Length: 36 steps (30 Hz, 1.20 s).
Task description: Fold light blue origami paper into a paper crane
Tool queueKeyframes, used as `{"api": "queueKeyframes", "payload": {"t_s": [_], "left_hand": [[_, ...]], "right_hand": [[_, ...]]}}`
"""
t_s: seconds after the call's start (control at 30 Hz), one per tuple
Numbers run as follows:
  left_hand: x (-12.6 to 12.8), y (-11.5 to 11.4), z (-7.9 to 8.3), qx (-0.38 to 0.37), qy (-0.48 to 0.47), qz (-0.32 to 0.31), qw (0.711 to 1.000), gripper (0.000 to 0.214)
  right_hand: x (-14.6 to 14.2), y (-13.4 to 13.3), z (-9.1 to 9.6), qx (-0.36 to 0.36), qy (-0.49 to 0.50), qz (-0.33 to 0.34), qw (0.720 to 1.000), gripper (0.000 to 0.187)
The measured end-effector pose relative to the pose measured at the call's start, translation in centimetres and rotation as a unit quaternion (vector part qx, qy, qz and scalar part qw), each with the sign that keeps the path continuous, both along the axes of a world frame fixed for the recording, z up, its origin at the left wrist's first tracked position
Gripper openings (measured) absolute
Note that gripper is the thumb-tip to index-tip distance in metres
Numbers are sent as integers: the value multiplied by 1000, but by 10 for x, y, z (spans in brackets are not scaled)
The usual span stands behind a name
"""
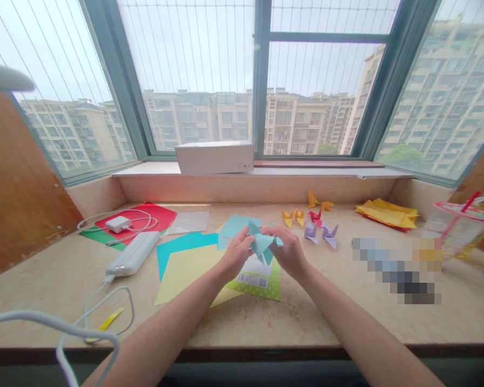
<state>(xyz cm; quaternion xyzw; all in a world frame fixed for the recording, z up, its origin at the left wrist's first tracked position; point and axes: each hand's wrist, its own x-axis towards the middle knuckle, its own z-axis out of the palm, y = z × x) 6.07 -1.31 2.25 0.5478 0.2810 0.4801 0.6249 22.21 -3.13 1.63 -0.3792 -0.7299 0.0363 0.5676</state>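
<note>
Crane (pixel 262 246), pale blue folded paper, sits between both hands, over the table (pixel 306 328). Left hand (pixel 240 249) pinches its left side; right hand (pixel 289 251) grips the right end, exact fingertip contact partly hidden. Should be very light, fairly stiff along creases, floppy at thin flaps; slip risk probably low, but easy to crush or tear. Best hold looks like a light pinch on thick folded layers near the middle, off the points. Dotted packet (pixel 273 288) below the hands, yellow sheet (pixel 187 273) left of them, purple birds (pixel 329 235) beyond the right hand.
</note>
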Motion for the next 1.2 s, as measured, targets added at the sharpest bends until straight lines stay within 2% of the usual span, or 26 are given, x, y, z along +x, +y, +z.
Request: {"api": "queueKeyframes", "payload": {"t_s": [0.17, 0.37, 0.5, 0.6, 0.83, 0.97, 1.2], "left_hand": [[-2, 5, -3, 52, 2, -10, 999, 33], [-2, 2, 0, 19, -34, 36, 999, 56], [-1, 0, 2, 29, -16, 22, 999, 39], [-2, 0, 2, 31, -5, 34, 999, 33], [-3, 2, 6, -12, -52, 42, 998, 43], [-4, 2, 8, -31, -103, 35, 994, 39], [-6, 3, 8, -32, -104, 34, 993, 35]], "right_hand": [[-1, -1, 2, -10, 29, 6, 1000, 13], [2, 2, 0, -13, 24, 2, 1000, 9], [3, 3, -2, -23, 28, 7, 999, 11], [3, 3, -1, -25, 44, 11, 999, 14], [3, 6, -5, -63, 59, 5, 996, 22], [4, 4, -3, -42, 41, 33, 998, 19], [9, 2, -1, -43, -13, 69, 997, 32]]}}
